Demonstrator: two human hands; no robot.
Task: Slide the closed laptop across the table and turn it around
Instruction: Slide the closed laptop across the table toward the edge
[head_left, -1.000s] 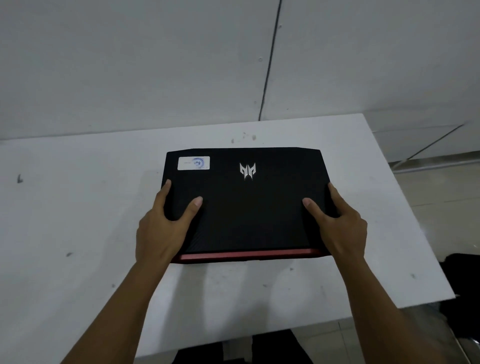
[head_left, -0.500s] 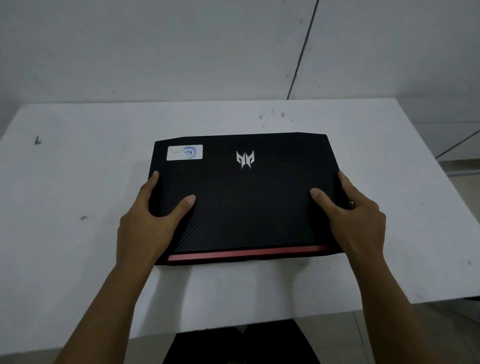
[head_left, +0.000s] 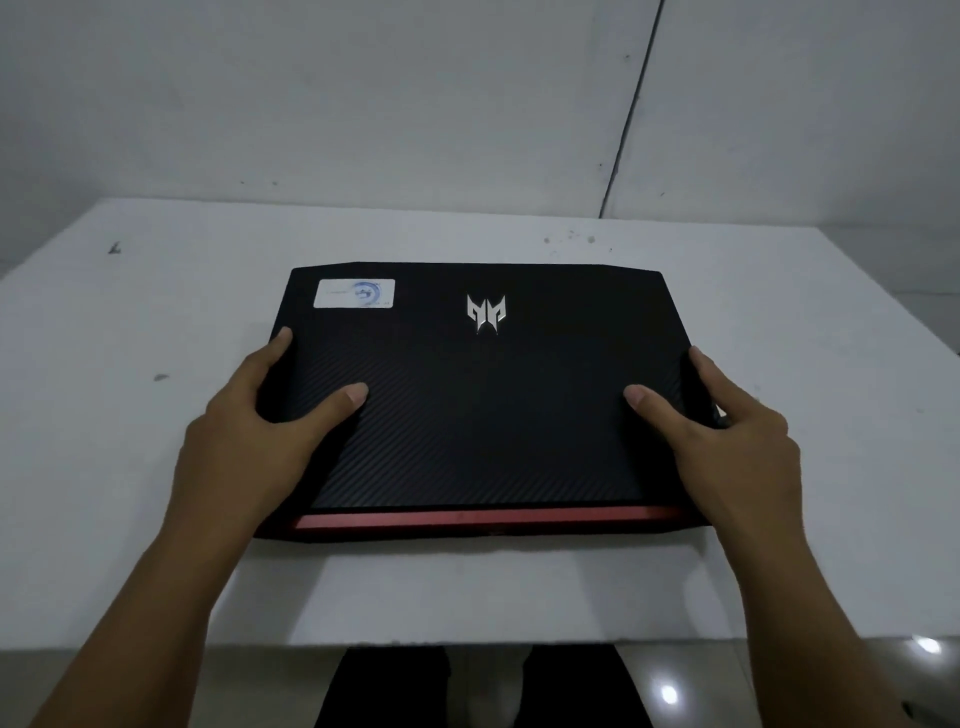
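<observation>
A closed black laptop (head_left: 488, 405) lies flat in the middle of the white table (head_left: 104, 467). Its lid carries a silver logo, a white sticker at the far left corner and a red strip along the near edge. My left hand (head_left: 249, 441) grips its left side, thumb on the lid and fingers along the edge. On the opposite side my right hand (head_left: 727, 441) holds it the same way. The fingers under both edges are hidden.
A grey panelled wall (head_left: 363, 104) rises right behind the table's far edge. The table's near edge (head_left: 467, 642) runs just below the laptop, with dark clothing and shiny floor beneath. Small dark marks dot the tabletop.
The view has swung so the table and laptop sit square and centred. Both hands keep the same grip on the laptop's sides; the laptop lies slightly straighter to the table edge.
</observation>
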